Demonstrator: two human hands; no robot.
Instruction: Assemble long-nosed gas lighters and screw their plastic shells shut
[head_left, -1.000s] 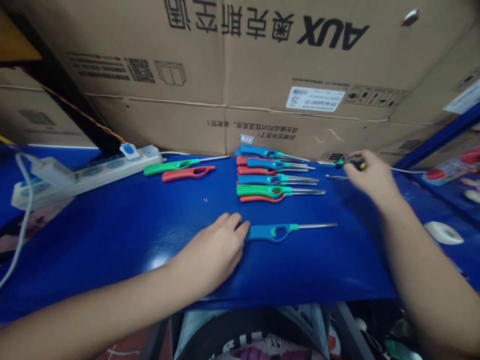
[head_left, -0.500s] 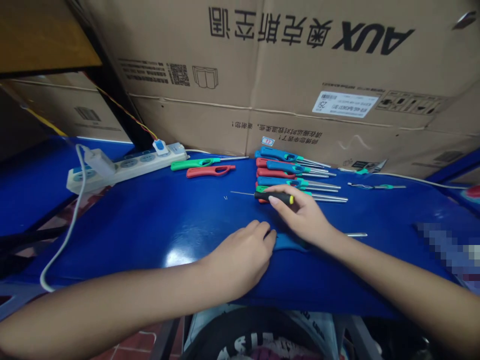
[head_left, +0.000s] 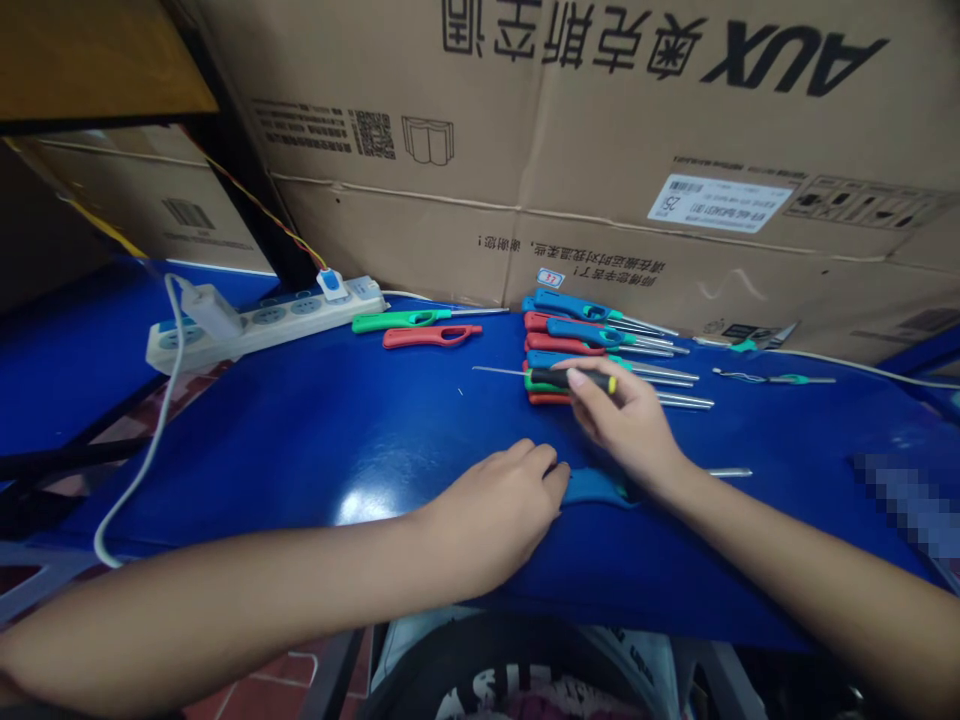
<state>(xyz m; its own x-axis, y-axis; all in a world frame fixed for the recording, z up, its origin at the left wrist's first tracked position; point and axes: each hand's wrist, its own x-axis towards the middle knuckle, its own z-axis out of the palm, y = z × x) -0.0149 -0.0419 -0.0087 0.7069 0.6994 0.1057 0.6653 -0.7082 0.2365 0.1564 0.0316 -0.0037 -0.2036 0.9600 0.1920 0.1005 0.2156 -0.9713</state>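
Observation:
My right hand is closed around the black handle of a screwdriver with a yellow end cap. Its thin shaft points left, with the tip above the blue table. Near that tip lies one tiny, thin metal piece, perhaps a screw. My left hand rests on the table, fingers curled over the left end of a blue gas lighter. Part of this lighter is hidden beneath my right wrist; its metal tube shows at the right. Behind my right hand lies a row of several blue, red and green lighters.
At the back left are a green lighter, a red lighter casing and a white power strip with a cable. A loose wired tube piece lies to the right. A large cardboard box stands behind the table.
The screwdriver has lifted slightly and moved a little right. Two tiny metal pieces lay near its tip before; one shows now. My left hand stays on the lighter. The camera view has shifted slightly.

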